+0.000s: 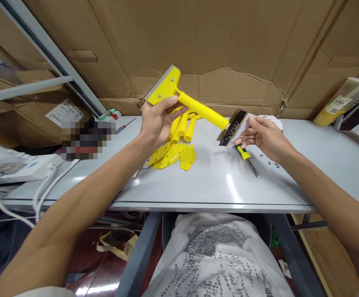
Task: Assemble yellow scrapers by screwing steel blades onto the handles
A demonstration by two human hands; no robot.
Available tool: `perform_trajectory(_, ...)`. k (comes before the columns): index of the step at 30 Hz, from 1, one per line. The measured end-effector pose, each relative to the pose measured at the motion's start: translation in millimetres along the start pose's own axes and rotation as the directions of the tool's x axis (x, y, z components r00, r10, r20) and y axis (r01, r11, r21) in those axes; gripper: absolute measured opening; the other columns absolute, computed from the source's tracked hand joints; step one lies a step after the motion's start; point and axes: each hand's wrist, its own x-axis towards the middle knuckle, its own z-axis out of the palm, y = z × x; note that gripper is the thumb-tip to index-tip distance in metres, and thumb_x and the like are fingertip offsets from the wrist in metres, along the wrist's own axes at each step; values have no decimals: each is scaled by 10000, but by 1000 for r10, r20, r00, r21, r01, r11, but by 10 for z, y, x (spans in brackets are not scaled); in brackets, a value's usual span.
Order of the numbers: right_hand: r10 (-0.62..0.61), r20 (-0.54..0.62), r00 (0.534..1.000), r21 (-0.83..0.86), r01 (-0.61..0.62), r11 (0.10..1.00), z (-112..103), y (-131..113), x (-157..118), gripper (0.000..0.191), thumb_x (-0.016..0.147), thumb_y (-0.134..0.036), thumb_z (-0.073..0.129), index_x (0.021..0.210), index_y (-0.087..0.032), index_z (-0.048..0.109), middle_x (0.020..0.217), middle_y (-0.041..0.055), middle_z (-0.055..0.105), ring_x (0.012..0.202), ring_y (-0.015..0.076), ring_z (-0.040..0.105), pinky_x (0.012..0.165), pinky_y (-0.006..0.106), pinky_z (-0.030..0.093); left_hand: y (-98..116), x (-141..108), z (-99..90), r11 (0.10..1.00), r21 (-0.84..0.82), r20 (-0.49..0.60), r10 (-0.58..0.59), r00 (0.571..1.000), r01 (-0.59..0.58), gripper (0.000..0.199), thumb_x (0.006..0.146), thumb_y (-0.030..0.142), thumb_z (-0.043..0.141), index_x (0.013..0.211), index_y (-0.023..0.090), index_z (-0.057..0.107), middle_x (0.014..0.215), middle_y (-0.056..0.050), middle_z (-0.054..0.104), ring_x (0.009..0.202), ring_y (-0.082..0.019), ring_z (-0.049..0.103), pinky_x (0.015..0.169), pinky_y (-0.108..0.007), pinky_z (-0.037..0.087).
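Observation:
A yellow scraper (201,109) with a metal blade edge and two screws on its head is gripped near the neck by my left hand (157,117). Its handle slants down to the right. My right hand (264,136) pinches a black and white printed card (235,128) at the tip of that handle; whether the handle passes through the card is unclear. Below the card lies a screwdriver (245,156) with a green and yellow handle. Yellow handles (181,128) are piled behind and below my left hand, with flat yellow plates (172,156) in front of them.
Several small screws (273,163) lie right of the screwdriver. White cards (272,121) sit behind my right hand. Another screwdriver (125,126) lies at the left. White cables (45,185) cross the table's left end. A cardboard wall (228,37) closes off the back.

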Motion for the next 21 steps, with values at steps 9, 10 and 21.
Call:
perform_trajectory(9,-16,-36,999,-82,13,997,-13,-12,-15,466,875,-692,795,856,-231,723,872,82,729,696,174,660,517,316,450,51,-113,128,998,-59,53,17,998,-14,355,754,241,928,1024,270,699,1037,-21,802,1179,-294,773,1007,-447,697)
perform_trajectory(10,-31,-50,998,-90,26,996,-19,-13,-15,450,887,-680,787,859,-235,726,888,78,730,706,169,643,530,313,442,44,-100,116,999,-48,42,17,999,-15,349,751,250,930,1017,266,704,1041,-23,805,1175,-293,773,1014,-448,695)
perform_trajectory(21,-46,138,989,-12,48,999,83,52,-59,400,835,-590,890,967,-244,738,966,28,683,889,162,680,746,294,548,-38,-187,122,993,-60,75,-95,993,100,240,756,208,896,866,230,684,1079,-43,814,1250,-300,747,1070,-467,669)
